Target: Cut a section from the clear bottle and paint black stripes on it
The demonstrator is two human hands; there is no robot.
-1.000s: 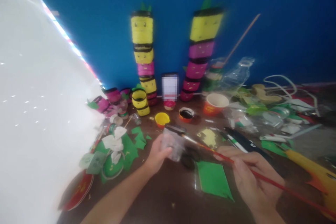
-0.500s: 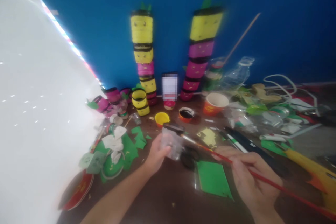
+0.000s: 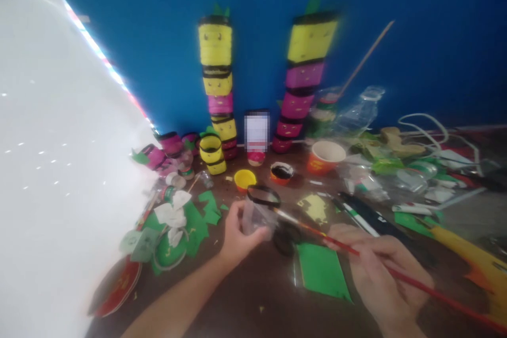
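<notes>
My left hand [image 3: 241, 235] is wrapped round a clear plastic cup [image 3: 259, 217] with a black band painted about its rim. The cup tilts so that its opening shows. A long red paintbrush [image 3: 344, 245] is pinched in my right hand [image 3: 382, 266], its bristle end at the cup's right side, just under the black band. Whether the bristles touch the plastic I cannot tell. Beyond the cup sit a small container of black paint [image 3: 282, 171] and one of yellow paint [image 3: 244, 179]. A green square [image 3: 325, 269] lies between my hands, near dark scissors [image 3: 285, 237] partly hidden by the cup.
Two tall stacks of yellow and magenta cups [image 3: 216, 47] [image 3: 304, 74] stand against the blue wall. At the back right are a paper cup [image 3: 325, 157], clear bottle pieces [image 3: 362, 108] and scraps. Green offcuts [image 3: 194, 227] and a red bowl [image 3: 119, 288] lie at left.
The cup has turned in my left hand, and its opening now faces me more. My right hand has shifted slightly right and down with the paintbrush.
</notes>
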